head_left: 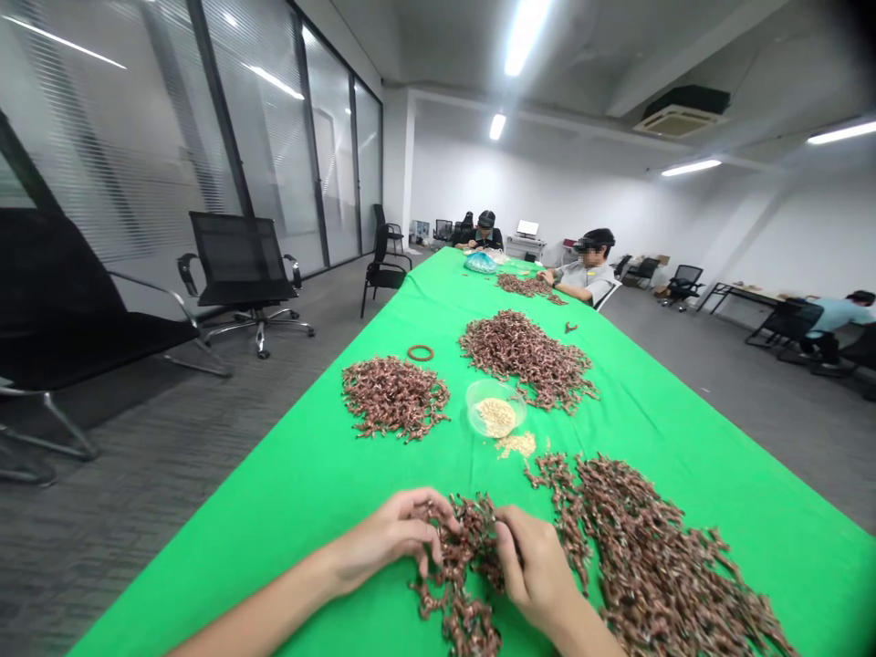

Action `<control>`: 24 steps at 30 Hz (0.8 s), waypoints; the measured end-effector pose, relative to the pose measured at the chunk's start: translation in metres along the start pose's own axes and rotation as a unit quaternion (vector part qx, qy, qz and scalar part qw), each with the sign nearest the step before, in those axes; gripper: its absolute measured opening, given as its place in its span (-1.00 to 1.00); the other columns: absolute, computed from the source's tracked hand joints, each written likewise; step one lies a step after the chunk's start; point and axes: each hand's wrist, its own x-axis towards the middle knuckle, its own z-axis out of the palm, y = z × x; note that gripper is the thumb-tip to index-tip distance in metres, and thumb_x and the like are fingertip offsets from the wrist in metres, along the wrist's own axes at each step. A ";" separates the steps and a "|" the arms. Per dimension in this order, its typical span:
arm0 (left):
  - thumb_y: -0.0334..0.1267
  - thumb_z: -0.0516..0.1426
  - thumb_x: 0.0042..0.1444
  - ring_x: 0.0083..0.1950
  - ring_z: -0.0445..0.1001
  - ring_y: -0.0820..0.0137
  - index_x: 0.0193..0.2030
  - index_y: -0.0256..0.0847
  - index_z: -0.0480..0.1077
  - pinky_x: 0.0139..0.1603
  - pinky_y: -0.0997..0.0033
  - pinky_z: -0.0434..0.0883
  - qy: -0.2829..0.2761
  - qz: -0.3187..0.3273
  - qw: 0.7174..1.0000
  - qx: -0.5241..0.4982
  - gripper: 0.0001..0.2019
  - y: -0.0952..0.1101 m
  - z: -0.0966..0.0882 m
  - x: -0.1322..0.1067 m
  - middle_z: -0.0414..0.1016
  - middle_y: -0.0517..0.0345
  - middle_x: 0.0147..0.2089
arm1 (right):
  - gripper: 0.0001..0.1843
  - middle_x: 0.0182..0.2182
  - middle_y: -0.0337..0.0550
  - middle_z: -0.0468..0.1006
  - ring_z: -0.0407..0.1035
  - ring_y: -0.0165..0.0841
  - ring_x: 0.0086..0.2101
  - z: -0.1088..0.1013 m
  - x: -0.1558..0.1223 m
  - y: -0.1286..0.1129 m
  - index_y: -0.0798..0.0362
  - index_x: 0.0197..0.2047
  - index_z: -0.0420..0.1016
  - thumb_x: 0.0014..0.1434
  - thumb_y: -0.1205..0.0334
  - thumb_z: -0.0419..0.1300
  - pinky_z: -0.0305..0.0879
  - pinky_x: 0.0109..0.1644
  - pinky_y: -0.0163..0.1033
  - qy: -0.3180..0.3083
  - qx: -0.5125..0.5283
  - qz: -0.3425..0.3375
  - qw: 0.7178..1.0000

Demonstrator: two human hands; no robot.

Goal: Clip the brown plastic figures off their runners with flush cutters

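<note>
At the far left, a black mesh office chair stands on the grey carpet, beside a table covered with green cloth. Near the table edge, the left hand is curled on a tangled clump of reddish-brown pieces, and its fingers are closed on the strands. Farther along the table lie a pile of the same pieces and a thin brown ring. A clear plastic bowl holds pale grains, and a few grains lie just below it. Behind it is a second pile. The right hand also grasps the clump from the other side, so the clump is between the two hands. Just beside this hand lies the largest pile. At the far right, a seated co-worker reaches toward a smaller pile.
</note>
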 end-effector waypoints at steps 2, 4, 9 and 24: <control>-0.37 0.20 0.13 -0.30 0.51 0.43 -0.07 -0.28 0.45 -0.34 0.45 0.44 0.008 0.006 1.000 -0.015 -0.79 -0.003 0.004 0.000 0.53 -0.08 0.02 | -0.80 -0.48 -0.22 0.45 0.34 -0.35 -0.50 0.002 -0.003 -0.004 -0.05 -0.21 0.32 0.40 0.24 -0.10 0.11 -0.41 -0.23 -0.008 0.005 -0.009 1.000; -0.33 0.23 0.13 -0.32 0.49 0.41 -0.10 -0.30 0.45 -0.31 0.40 0.46 0.022 0.026 0.999 -0.011 -0.80 -0.004 0.004 -0.001 0.54 -0.05 -0.05 | -0.80 -0.48 -0.21 0.45 0.35 -0.34 -0.49 0.004 -0.004 -0.006 -0.06 -0.21 0.31 0.39 0.23 -0.09 0.10 -0.41 -0.22 -0.014 0.011 -0.017 1.000; -0.16 0.27 0.15 -0.36 0.48 0.40 -0.15 -0.33 0.43 -0.31 0.37 0.44 0.035 0.062 0.996 0.052 -0.74 -0.010 -0.003 -0.003 0.56 -0.02 -0.17 | -0.75 -0.48 -0.22 0.42 0.32 -0.38 -0.48 0.009 -0.003 -0.007 -0.01 -0.21 0.32 0.41 0.24 -0.14 0.10 -0.38 -0.25 -0.005 0.034 -0.001 0.999; -0.24 0.14 0.25 -0.31 0.50 0.38 -0.33 -0.18 0.46 -0.19 0.46 0.39 0.120 0.188 0.868 0.444 -0.85 -0.032 0.011 -0.016 0.53 0.14 -0.38 | -0.81 -0.46 -0.25 0.43 0.30 -0.43 -0.46 0.002 -0.010 -0.007 0.04 -0.21 0.36 0.34 0.27 -0.06 0.14 -0.35 -0.30 -0.026 0.097 -0.016 0.995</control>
